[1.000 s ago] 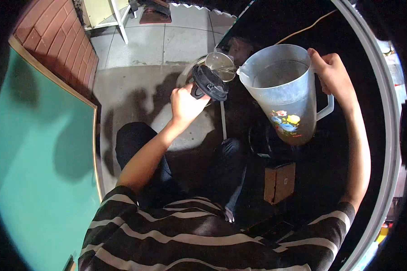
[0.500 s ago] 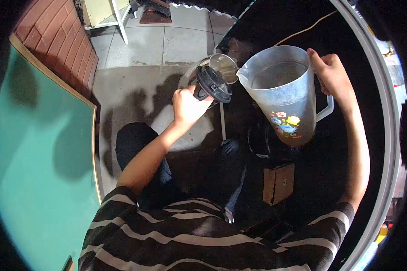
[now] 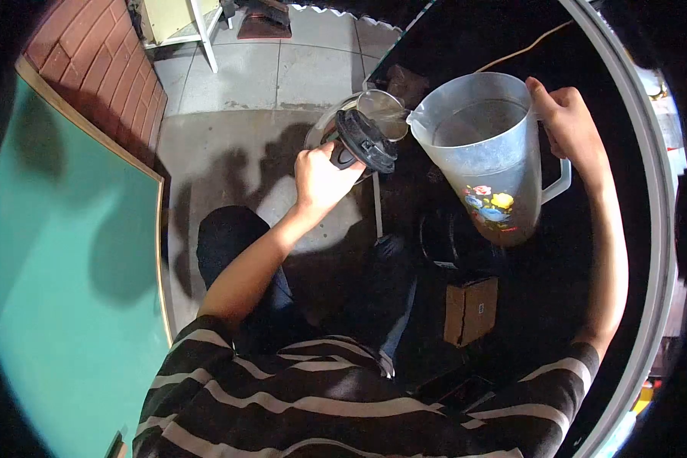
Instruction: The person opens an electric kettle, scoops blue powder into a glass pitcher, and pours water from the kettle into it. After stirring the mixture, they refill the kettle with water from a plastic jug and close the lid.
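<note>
My left hand (image 3: 324, 177) is closed around the dark handle of an electric kettle (image 3: 389, 114). The kettle's black lid (image 3: 366, 141) stands open, and its shiny round mouth faces the pitcher. My right hand (image 3: 571, 126) grips the handle of a translucent plastic pitcher (image 3: 504, 175) with printed flowers on its side. The pitcher leans left, its spout at the rim of the kettle's mouth. Brownish-grey liquid seems to show through its wall. I cannot make out whether any liquid is flowing from the spout.
A green board (image 3: 76, 229) with a wooden edge lies at left, beside a brick wall (image 3: 91, 69). A small cardboard box (image 3: 471, 311) sits below the pitcher. A thin cable (image 3: 523, 51) runs across the dark surface behind it. A white stand leg (image 3: 204, 38) rises from the tiled floor.
The pitcher and my right hand have shifted slightly to the right. The kettle in my left hand has moved a little the same way. Both grips are unchanged.
</note>
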{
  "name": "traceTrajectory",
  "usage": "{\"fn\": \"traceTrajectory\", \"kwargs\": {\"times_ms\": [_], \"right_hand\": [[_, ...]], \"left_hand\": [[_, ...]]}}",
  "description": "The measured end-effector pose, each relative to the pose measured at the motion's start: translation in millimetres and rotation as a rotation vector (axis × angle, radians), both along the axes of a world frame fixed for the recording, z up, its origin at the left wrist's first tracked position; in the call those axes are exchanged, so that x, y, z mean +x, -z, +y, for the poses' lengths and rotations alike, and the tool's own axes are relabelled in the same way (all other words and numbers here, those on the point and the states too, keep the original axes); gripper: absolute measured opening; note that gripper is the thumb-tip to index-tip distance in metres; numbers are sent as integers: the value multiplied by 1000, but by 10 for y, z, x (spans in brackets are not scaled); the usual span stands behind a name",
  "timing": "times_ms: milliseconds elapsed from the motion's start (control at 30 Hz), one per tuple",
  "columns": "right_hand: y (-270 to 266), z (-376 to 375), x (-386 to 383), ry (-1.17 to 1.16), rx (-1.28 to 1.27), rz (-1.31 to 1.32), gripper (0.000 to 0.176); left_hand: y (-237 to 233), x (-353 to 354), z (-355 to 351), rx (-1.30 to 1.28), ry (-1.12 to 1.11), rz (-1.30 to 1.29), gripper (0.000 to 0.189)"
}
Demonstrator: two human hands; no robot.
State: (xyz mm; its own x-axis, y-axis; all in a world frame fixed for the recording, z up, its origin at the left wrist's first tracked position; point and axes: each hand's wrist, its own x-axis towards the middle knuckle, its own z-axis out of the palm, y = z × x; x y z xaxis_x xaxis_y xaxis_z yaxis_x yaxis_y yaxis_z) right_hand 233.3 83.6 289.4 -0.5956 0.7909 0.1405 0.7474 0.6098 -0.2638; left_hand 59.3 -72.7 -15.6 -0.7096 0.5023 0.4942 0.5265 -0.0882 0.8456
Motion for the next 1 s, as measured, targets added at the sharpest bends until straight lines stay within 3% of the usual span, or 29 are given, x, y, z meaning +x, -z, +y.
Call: {"fn": "traceTrajectory", "kwargs": {"times_ms": [433,500,533,933,1000], "right_hand": [[-25,4,-31,21,-22,-26,61],[-15,-35,-47,29,-2,-11,61],[-7,-49,-60,35,18,6,61],[-7,14,10,28,-25,-14,59],[-9,-8,4,40,-57,12,59]], "left_hand": [[-15,-23,5,-27,12,-5,43],[-46,-21,-23,-101,31,-7,25],[-44,-22,-27,-103,30,-9,25],[-36,-49,27,-52,27,20,27],[-72,-64,33,-56,31,-55,42]]}}
